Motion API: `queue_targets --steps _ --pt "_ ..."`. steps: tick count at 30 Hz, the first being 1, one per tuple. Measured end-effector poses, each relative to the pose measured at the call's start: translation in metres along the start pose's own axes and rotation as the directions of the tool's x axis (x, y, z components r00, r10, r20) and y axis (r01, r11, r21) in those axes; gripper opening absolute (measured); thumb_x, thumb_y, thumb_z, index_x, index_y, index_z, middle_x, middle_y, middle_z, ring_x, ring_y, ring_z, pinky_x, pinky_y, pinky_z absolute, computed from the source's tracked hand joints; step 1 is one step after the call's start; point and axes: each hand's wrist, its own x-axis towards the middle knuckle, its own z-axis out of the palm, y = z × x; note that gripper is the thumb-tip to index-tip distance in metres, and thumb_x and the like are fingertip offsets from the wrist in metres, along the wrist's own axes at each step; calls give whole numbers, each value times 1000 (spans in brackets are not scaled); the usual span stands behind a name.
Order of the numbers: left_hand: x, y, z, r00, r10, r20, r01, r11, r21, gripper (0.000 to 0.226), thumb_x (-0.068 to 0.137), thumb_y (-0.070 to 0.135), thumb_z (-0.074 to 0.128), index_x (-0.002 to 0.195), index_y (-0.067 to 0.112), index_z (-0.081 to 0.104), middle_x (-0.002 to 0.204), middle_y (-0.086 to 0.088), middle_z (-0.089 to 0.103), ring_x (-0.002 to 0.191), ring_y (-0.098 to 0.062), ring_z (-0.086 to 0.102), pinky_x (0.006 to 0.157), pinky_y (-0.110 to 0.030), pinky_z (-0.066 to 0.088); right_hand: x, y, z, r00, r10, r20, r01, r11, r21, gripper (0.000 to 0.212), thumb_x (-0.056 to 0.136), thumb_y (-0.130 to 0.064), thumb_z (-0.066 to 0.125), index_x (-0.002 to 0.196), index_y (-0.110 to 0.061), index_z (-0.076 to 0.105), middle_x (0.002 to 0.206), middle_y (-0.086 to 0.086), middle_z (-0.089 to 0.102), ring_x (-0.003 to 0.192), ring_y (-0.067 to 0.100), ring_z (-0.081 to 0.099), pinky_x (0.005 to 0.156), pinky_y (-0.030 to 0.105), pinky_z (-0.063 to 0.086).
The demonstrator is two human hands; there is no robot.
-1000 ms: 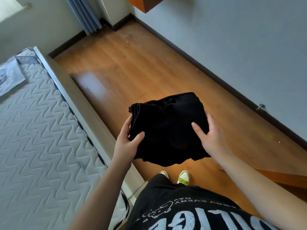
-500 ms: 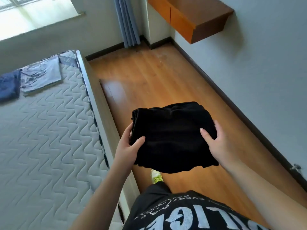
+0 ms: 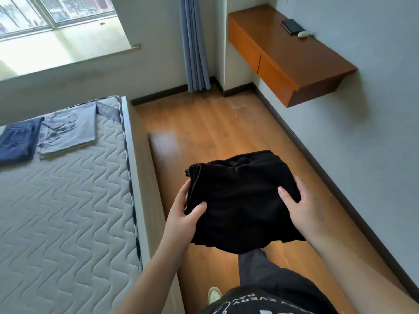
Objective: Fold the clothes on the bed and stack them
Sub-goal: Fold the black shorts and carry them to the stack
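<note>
The person holds a folded black garment (image 3: 242, 200) in the air over the wooden floor (image 3: 204, 132), just beside the edge of the bed (image 3: 68, 211) and well apart from the two pieces already lying at its far end: a folded grey shirt (image 3: 68, 130) and, touching its left side, folded dark blue shorts (image 3: 17, 141).

The left hand (image 3: 183, 214) grips the garment's left edge, thumb laid on top and fingers curled round the side and underneath. The right hand (image 3: 301, 207) grips the right edge the same way, thumb pressed on the top face; its fingers go under the cloth and cannot be seen in full.

The garment looks light and soft. It has no stiffness of its own: the near edge sags below the hands and the top face is rumpled. The layers show as stacked folds at the far left corner, and they would likely slide apart if held by one corner alone. The safest hold is probably the one in use, both side edges pinched through all layers, or a flat palm underneath.

As held, the bundle is roughly square, a little longer from left to right, so its long axis runs across the person's body. The bunched, layered end points away towards the far left, and the loose sagging edge points back at the person
</note>
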Motion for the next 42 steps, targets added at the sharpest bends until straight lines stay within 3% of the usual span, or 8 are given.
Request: queue_targets --steps 5,12,18,22,26,30,37,42 --pt "96 37 35 1000 16 15 -16 1000 6 61 81 32 71 130 59 48 121 26 63 108 0 63 80 -26 59 99 -14 -6 1000 6 10 -6 999 36 56 95 -43 55 147 -27 40 146 -9 47 135 14 43 112 36 36" --pt "182 91 36 996 -9 -85 3 997 -74 64 76 34 76 130 57 51 125 18 64 111 -8 65 83 -30 59 221 -74 -6 982 -71 174 73 997 -4 57 96 -48 51 148 -29 36 147 -8 45 135 15 43 112 40 38" --pt "245 114 -12 973 -38 -227 -2 985 -174 59 77 26 76 123 57 57 118 14 69 105 -13 69 79 -32 60 299 -131 58 961 -137 242 147 989 -24 58 96 -45 52 148 -26 37 148 -6 44 136 16 42 113 33 34" --pt "293 122 -61 954 -25 -298 -42 976 -215 58 77 21 73 124 54 59 119 9 70 105 -17 70 78 -30 59 346 -175 120 922 -212 323 227 974 -9 53 97 -41 54 146 -25 41 143 -8 50 131 14 47 110 38 40" --pt "338 138 -103 956 1 -294 -73 970 -233 59 79 22 72 127 52 56 125 9 67 112 -17 67 84 -31 58 391 -218 169 909 -242 338 250 968 22 47 96 -40 55 141 -30 44 134 -14 55 123 11 52 100 29 42" --pt "383 166 -147 963 13 -269 -68 978 -197 62 78 27 72 132 52 52 129 11 64 116 -15 64 92 -35 55 421 -266 213 909 -240 340 241 970 39 49 96 -39 56 142 -28 44 137 -10 53 127 13 50 107 37 42" --pt "474 199 -203 961 34 -273 -79 985 -154 61 81 27 68 135 50 50 133 13 61 121 -12 60 101 -40 48 493 -317 266 907 -250 340 237 968 80 42 95 -39 56 136 -39 46 118 -32 55 115 2 53 93 23 40" --pt "553 216 -219 960 23 -280 -66 987 -144 62 81 31 69 136 51 48 133 14 61 121 -12 60 98 -37 50 570 -343 301 906 -261 333 251 965 74 41 96 -36 58 136 -37 47 122 -24 55 114 3 51 93 21 38"
